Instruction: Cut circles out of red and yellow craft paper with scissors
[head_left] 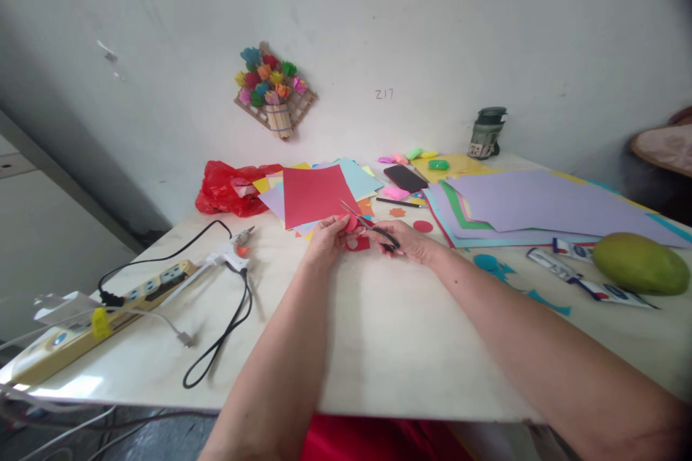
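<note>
Between the fingertips of my left hand [327, 236] is a small red paper circle [352, 222]. My right hand [406, 241] is closed around the black handles of a pair of scissors [386, 236], whose blades point up and left, close against the red circle. Beneath the hands lies a red paper scrap [357, 243] with a round hole in it. A sheet of red paper [316, 194] tops a stack of coloured sheets just behind my left hand. Another red circle [423, 226] rests on the table right of the scissors.
At left are a power strip [108, 324] with trailing cords and a glue gun [232, 253]. Large lilac sheets [540, 202], a green mango [641, 263] and glue tubes [616, 294] lie at right. A phone [405, 178] and a red plastic bag [230, 191] sit toward the wall.
</note>
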Demonstrator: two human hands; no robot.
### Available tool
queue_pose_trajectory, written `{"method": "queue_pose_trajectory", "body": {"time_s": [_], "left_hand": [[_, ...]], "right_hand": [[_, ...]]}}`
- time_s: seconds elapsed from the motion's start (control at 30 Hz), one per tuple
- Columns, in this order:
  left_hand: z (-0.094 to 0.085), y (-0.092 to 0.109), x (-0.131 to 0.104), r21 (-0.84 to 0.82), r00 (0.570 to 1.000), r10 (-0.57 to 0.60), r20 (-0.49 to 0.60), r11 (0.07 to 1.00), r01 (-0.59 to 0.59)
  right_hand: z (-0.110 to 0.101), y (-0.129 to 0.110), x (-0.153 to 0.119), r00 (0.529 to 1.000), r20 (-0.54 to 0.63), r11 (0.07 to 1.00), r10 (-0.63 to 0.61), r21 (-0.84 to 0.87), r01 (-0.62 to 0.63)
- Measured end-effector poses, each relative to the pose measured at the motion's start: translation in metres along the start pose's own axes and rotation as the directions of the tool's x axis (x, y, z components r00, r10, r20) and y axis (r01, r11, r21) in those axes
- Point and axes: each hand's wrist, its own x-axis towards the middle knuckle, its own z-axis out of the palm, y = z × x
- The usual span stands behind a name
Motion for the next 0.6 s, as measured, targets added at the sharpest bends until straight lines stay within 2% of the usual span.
{"method": "queue_pose_trajectory", "body": {"time_s": [0.6], "left_hand": [[-0.004,-0.001,0.002,0.009,1.000,0.005,0.019,1.000,-0.005]], "right_hand": [[-0.003,0.010,0.007,1.000,0.029,1.000,-0.002,0.022,0.002]]}}
